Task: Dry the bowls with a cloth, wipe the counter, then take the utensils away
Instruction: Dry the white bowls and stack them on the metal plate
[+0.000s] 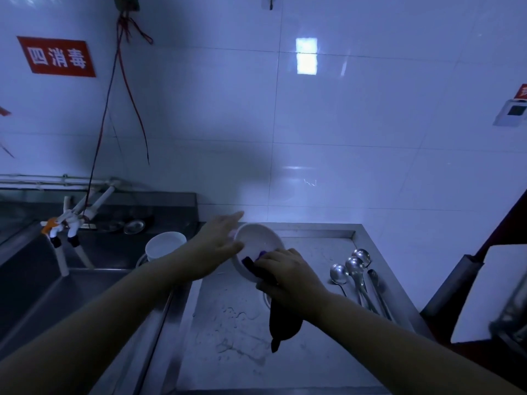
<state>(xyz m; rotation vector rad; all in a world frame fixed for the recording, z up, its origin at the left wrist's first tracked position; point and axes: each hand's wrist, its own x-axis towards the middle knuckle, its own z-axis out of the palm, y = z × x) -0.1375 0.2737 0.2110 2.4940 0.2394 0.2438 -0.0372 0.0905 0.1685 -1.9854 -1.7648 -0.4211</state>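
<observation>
Droplets (242, 313) fleck steel counter (228, 372) below tiled wall (370, 124).

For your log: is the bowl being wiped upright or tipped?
Tipped: the bowl shows its inside to the camera, far rim raised.
</observation>
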